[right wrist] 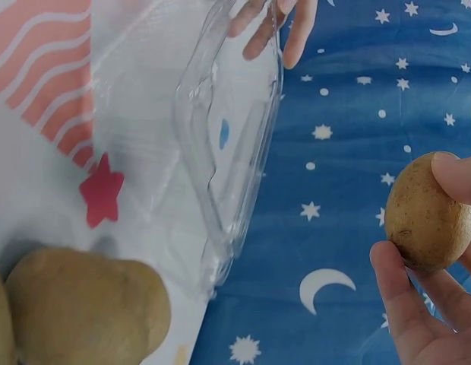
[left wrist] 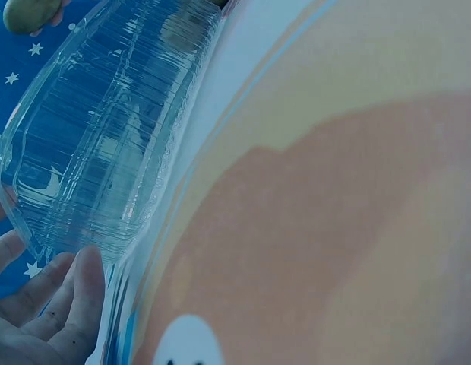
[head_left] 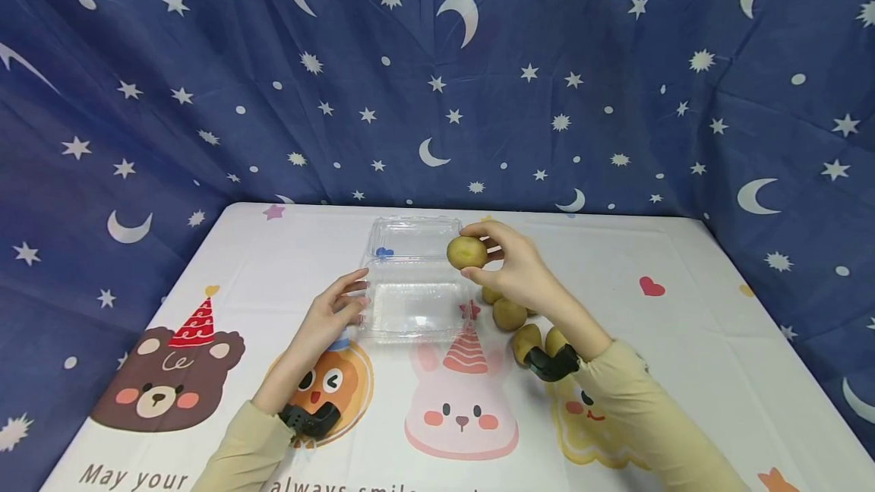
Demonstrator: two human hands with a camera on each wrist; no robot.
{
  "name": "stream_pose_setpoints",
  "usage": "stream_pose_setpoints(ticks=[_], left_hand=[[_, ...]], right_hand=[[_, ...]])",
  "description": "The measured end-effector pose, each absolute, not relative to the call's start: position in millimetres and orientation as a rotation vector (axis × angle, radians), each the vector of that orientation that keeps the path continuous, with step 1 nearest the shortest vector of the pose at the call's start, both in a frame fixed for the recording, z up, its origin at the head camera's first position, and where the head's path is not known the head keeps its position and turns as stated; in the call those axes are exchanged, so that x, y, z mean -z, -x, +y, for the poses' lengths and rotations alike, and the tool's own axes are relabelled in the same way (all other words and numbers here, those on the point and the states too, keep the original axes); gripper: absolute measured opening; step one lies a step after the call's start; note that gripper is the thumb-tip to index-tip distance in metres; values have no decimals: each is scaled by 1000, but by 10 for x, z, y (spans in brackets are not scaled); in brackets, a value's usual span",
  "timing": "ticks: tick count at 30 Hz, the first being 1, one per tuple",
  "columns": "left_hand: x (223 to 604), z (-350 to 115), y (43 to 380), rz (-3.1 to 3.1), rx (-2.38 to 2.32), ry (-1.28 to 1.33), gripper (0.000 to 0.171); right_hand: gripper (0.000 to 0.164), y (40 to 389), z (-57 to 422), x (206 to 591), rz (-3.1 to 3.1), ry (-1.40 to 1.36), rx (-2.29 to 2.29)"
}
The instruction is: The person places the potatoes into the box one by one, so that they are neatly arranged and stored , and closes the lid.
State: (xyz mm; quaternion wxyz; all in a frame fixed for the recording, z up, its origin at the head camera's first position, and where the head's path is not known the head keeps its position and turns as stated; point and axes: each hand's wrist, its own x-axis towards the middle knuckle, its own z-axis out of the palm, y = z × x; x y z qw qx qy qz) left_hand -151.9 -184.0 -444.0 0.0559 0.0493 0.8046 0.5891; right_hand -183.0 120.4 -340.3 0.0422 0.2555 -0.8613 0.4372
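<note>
A potato (head_left: 467, 253) is pinched between the thumb and fingers of my right hand (head_left: 514, 264), raised above the right side of a clear plastic clamshell container (head_left: 418, 310). The container lies with its lid (head_left: 415, 237) folded back, away from me. My left hand (head_left: 333, 310) touches the container's left end with its fingers loosely extended. In the left wrist view, fingertips (left wrist: 88, 266) meet the ribbed plastic wall. The right wrist view shows the held potato (right wrist: 431, 217) clearly, with a dark spot on its skin.
Several more potatoes (head_left: 509, 315) lie on the table right of the container, partly hidden under my right forearm. A white printed cloth (head_left: 273, 249) covers the table. A blue curtain (head_left: 355, 97) with moons and stars hangs behind it.
</note>
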Motion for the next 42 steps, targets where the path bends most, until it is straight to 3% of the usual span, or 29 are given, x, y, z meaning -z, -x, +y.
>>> stream_pose_setpoints(ticks=[21,42], left_hand=[[4404,-1840,1506,2428,-1777,-149,52],[4398,-1824,1504,2422,-1772,-132,52]], right_hand=[[48,1898,754,3420,-2693,-795,-1533],[44,1981,387,3694,-2808,-584,-1686]])
